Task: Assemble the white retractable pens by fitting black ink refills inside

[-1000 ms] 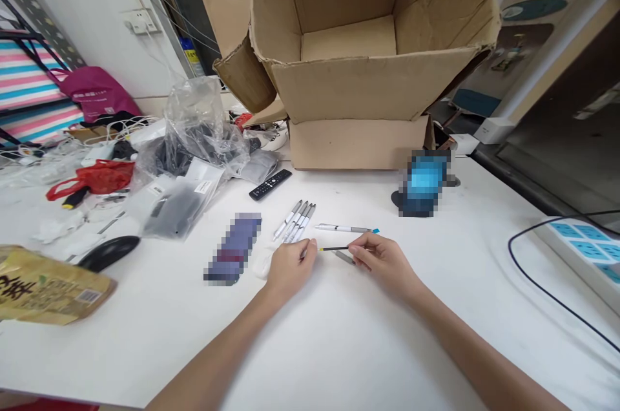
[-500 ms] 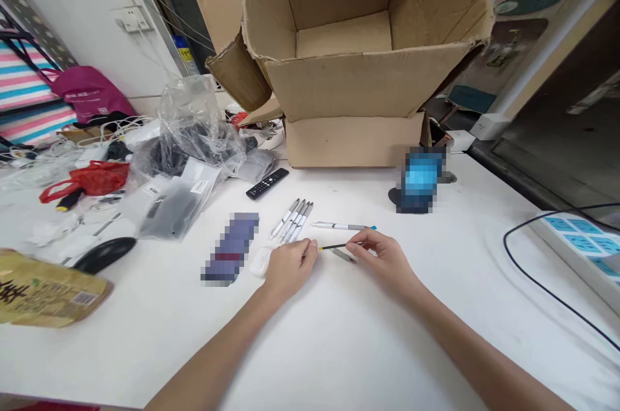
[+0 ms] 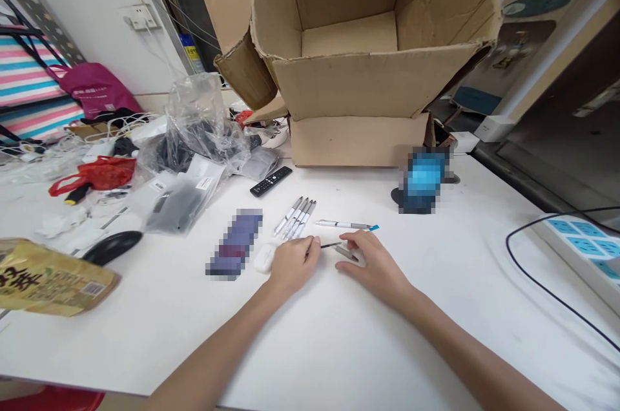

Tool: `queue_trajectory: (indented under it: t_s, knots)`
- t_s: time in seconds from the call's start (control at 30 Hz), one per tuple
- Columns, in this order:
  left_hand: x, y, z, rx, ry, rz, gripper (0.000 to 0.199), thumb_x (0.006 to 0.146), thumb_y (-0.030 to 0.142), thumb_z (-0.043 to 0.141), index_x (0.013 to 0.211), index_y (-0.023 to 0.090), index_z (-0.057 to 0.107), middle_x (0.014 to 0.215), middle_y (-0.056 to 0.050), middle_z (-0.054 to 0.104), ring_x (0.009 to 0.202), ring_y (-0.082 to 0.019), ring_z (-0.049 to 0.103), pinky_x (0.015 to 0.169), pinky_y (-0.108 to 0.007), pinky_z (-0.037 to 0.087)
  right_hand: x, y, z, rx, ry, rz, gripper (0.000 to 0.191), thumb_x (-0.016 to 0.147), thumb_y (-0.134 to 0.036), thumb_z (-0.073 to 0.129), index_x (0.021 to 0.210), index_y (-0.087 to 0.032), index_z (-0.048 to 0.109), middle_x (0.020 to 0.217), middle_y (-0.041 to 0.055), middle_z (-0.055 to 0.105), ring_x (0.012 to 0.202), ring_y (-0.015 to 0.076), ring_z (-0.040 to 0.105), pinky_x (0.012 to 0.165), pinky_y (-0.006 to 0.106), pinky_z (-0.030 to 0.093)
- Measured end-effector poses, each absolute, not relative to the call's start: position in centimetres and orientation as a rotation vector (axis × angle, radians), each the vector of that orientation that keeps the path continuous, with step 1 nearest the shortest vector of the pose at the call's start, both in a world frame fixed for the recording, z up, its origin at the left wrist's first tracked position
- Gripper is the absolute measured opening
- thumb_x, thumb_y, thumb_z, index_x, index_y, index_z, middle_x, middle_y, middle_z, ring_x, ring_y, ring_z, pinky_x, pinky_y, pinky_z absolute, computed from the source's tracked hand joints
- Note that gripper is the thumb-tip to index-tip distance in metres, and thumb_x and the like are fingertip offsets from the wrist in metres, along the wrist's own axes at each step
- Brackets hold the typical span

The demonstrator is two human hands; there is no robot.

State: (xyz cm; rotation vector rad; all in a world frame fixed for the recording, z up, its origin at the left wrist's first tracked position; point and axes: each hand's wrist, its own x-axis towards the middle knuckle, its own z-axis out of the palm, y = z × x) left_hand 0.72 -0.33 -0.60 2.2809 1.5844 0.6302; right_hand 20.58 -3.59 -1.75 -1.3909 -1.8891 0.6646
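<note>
My left hand (image 3: 294, 262) is closed in a pinch around a thin dark pen refill (image 3: 330, 245), whose end sticks out to the right. Across from it, my right hand (image 3: 374, 262) has thumb and forefinger apart, holding nothing. Between those fingertips a grey pen barrel piece (image 3: 347, 253) lies on the white table, and I cannot tell whether a finger touches it. Just beyond the right hand lies a white and grey pen (image 3: 339, 224) with a small blue piece (image 3: 374, 227) at its right end. Several similar pens (image 3: 296, 218) lie side by side beyond my left hand.
A small white case (image 3: 264, 258) and a blurred-out phone (image 3: 235, 243) lie left of my left hand. Behind are a black remote (image 3: 271, 181), a large open cardboard box (image 3: 358, 139) and a blurred lit screen (image 3: 423, 179). A power strip (image 3: 576, 249) with a black cable stands right.
My right hand has let go of the thin refill and its fingers have spread over the grey barrel piece. The refill stays in my left hand, and less of it shows. The view has shifted slightly.
</note>
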Motion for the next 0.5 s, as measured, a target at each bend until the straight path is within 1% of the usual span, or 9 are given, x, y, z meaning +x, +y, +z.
queue_trajectory:
  t_s: [0.07, 0.13, 0.2, 0.33, 0.5]
  knots:
    - [0.6, -0.1, -0.4, 2.240, 1.618, 0.650, 0.046, 0.095, 0.038, 0.030, 0.057, 0.020, 0.048, 0.051, 0.001, 0.054, 0.049, -0.013, 0.045, 0.053, -0.027, 0.026, 20.8, -3.4, -1.9, -1.414, -1.929, 0.586, 0.024, 0.080, -0.031, 0.067, 0.103, -0.024, 0.062, 0.100, 0.0077, 0.062, 0.098, 0.0274, 0.055, 0.082, 0.043, 0.047]
    - [0.6, -0.1, -0.3, 2.230, 1.629, 0.661, 0.046, 0.094, 0.039, 0.031, 0.056, 0.020, 0.046, 0.050, 0.001, 0.052, 0.049, -0.013, 0.043, 0.053, -0.027, 0.025, 20.9, -3.3, -1.8, -1.412, -1.924, 0.618, 0.010, 0.085, -0.030, 0.060, 0.092, -0.023, 0.062, 0.096, 0.0077, 0.063, 0.093, 0.0260, 0.056, 0.080, 0.041, 0.048]
    - [0.6, -0.1, -0.2, 2.234, 1.630, 0.664, 0.045, 0.094, 0.039, 0.031, 0.055, 0.020, 0.045, 0.050, 0.001, 0.050, 0.048, -0.012, 0.042, 0.053, -0.027, 0.025, 21.1, -3.3, -1.5, -1.434, -1.823, 0.741, 0.012, 0.088, -0.032, 0.055, 0.091, -0.023, 0.062, 0.090, 0.0057, 0.064, 0.084, 0.0224, 0.058, 0.074, 0.037, 0.048]
    - [0.7, -0.2, -0.4, 2.241, 1.628, 0.649, 0.045, 0.094, 0.039, 0.032, 0.055, 0.020, 0.045, 0.049, 0.002, 0.049, 0.048, -0.012, 0.041, 0.053, -0.027, 0.024, 21.6, -3.1, -0.8, -1.402, -1.509, 0.996, 0.020, 0.086, -0.039, 0.058, 0.098, -0.023, 0.061, 0.089, 0.0024, 0.064, 0.075, 0.0169, 0.057, 0.067, 0.030, 0.045]
    - [0.6, -0.2, -0.5, 2.234, 1.618, 0.615, 0.046, 0.095, 0.039, 0.031, 0.055, 0.020, 0.046, 0.049, 0.002, 0.050, 0.048, -0.012, 0.042, 0.054, -0.027, 0.025, 22.0, -3.2, -0.1, -1.316, -1.357, 1.062, 0.020, 0.084, -0.038, 0.061, 0.094, -0.021, 0.065, 0.080, 0.0010, 0.060, 0.068, 0.0141, 0.053, 0.061, 0.027, 0.041]
